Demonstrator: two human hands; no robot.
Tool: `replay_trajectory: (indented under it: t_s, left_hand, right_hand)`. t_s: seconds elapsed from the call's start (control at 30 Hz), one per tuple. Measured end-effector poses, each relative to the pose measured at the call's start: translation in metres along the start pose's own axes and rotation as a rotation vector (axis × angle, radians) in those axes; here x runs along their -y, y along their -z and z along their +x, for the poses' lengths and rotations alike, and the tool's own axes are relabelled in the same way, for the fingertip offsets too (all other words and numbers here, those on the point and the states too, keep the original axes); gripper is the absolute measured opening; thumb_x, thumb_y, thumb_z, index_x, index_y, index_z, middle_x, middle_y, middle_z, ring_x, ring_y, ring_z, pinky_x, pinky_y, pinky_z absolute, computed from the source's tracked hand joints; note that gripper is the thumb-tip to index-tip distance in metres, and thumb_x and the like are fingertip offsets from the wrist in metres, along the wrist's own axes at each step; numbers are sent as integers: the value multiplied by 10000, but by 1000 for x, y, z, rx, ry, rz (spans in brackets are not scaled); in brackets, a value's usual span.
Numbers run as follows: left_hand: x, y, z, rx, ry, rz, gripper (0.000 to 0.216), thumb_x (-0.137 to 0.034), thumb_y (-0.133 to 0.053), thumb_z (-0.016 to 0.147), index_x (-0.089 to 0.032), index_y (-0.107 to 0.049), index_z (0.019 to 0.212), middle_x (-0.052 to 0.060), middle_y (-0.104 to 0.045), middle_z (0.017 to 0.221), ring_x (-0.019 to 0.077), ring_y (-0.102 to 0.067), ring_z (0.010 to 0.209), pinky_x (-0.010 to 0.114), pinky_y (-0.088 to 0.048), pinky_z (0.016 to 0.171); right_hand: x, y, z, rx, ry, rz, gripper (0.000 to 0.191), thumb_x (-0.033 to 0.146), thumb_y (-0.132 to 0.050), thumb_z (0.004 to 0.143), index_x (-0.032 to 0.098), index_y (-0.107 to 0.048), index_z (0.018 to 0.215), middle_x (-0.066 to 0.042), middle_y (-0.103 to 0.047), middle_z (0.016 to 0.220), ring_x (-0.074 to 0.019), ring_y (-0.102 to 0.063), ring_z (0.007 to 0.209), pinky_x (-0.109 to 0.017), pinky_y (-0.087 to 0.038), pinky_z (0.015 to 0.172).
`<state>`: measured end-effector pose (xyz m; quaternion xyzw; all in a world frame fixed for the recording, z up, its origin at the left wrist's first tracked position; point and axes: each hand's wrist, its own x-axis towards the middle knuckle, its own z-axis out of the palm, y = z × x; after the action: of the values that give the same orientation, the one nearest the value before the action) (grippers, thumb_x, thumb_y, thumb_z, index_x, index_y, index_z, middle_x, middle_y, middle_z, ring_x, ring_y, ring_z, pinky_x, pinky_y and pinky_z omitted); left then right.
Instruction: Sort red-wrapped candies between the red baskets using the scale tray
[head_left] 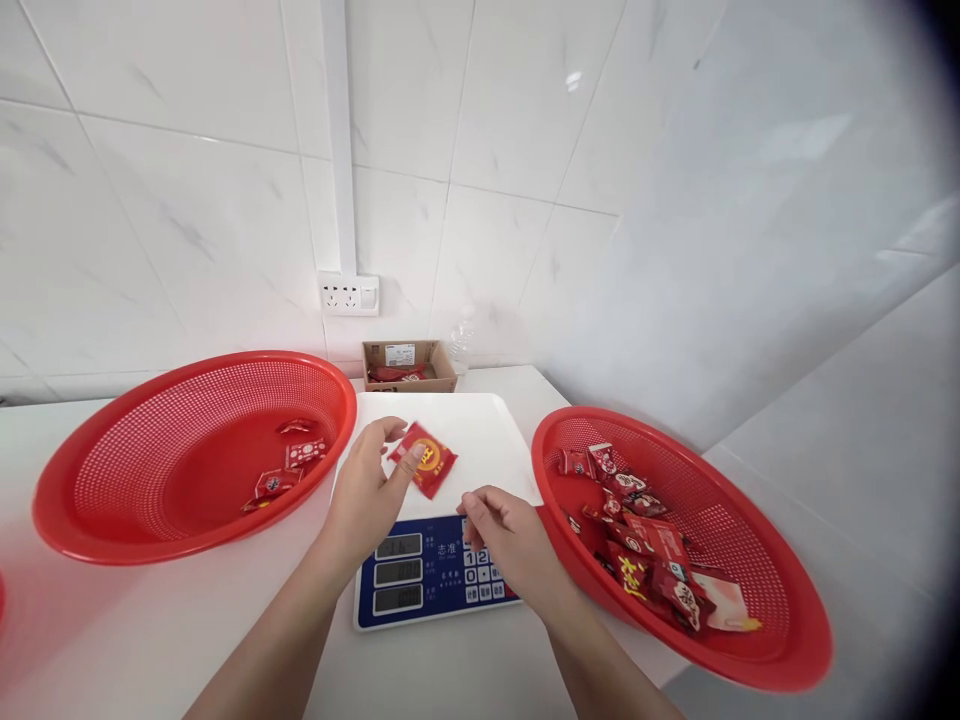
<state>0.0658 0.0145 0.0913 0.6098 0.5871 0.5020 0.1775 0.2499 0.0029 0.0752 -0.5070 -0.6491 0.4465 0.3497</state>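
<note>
My left hand (371, 485) holds a red packet (429, 460) with a yellow round emblem, its thumb across the front. The packet is over the white pan (480, 430) of a digital weighing scale (439, 575). Just above the scale's blue keypad panel is my right hand (510, 535), fingers curled in towards the thumb, with nothing visible in them. Part of the keypad is hidden behind it.
On the left, a red plastic basket (112, 480) contains several small red packets (304, 453). Another red basket (780, 600) at right has a bigger pile of packets (660, 540). Behind the scale are a cardboard box (442, 362) with red packets and a clear plastic bottle (460, 345).
</note>
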Motion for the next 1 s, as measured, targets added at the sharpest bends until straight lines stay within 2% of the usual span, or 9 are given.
replay_trajectory:
  t_s: [0.07,0.17,0.23,0.33,0.57,0.7,0.8,0.9,1.0]
  left_hand:
    - [-1,3,0,-18,-9,-19,330,-435,-496,887,-206,-507,1123,95,-627,1126,231,-583,1075,408,-471,893]
    - [-5,8,-1,-59,-19,-58,375,-455,-486,893,-204,-487,1172,107,-619,1143,235,-584,1091,432,-464,924]
    - [-6,11,-1,-72,-28,-77,395,-474,-469,898,-201,-482,1183,109,-616,1138,234,-585,1085,438,-459,937]
    - [-4,15,1,-46,-37,-72,439,-517,-435,898,-193,-481,1192,107,-627,1109,234,-584,1076,443,-440,962]
    - [10,22,7,155,39,76,605,-620,-365,867,-208,-431,1305,104,-676,1063,290,-616,1053,444,-477,870]
    - [18,21,11,166,47,119,616,-660,-374,844,-254,-442,1302,88,-696,1060,299,-629,1031,438,-484,847]
    - [22,19,12,195,55,102,632,-687,-387,821,-283,-436,1305,80,-691,1082,303,-613,1051,443,-477,865]
    - [23,18,13,211,75,105,653,-723,-389,795,-308,-437,1297,60,-693,1083,302,-612,1029,444,-479,859]
    - [20,18,13,230,84,143,658,-739,-386,789,-317,-440,1291,42,-701,1062,289,-635,946,420,-491,808]
  right_hand:
    - [1,0,0,-52,87,-143,367,494,-430,915,201,-571,744,-26,-631,679,-178,-588,647,-297,-463,598]
    - [5,-3,6,-52,324,-354,305,388,-431,942,186,-654,990,-93,-694,1044,-240,-604,1026,-374,-485,868]
    - [7,-7,16,42,424,-490,354,364,-437,950,184,-618,1196,-97,-595,1319,-279,-436,1301,-445,-362,1065]
    - [10,-17,35,187,394,-653,471,435,-402,965,194,-515,1354,-80,-434,1489,-331,-224,1432,-558,-202,1139]
    - [22,-3,40,150,208,-768,593,468,-418,950,130,-409,1437,-154,-338,1531,-349,-197,1440,-557,-187,1141]
    - [27,48,10,94,220,-617,512,379,-458,941,195,-443,1418,-86,-413,1501,-244,-277,1426,-411,-253,1151]
    - [19,100,-7,-26,40,-622,443,372,-382,966,256,-469,1384,-40,-477,1455,-212,-417,1341,-382,-315,1111]
    - [-3,140,-12,69,-94,-646,360,321,-409,935,234,-617,1216,-74,-655,1238,-262,-611,1115,-424,-469,935]
    - [-30,154,-14,285,-183,-645,205,202,-584,774,240,-743,899,-24,-754,878,-222,-699,764,-320,-538,663]
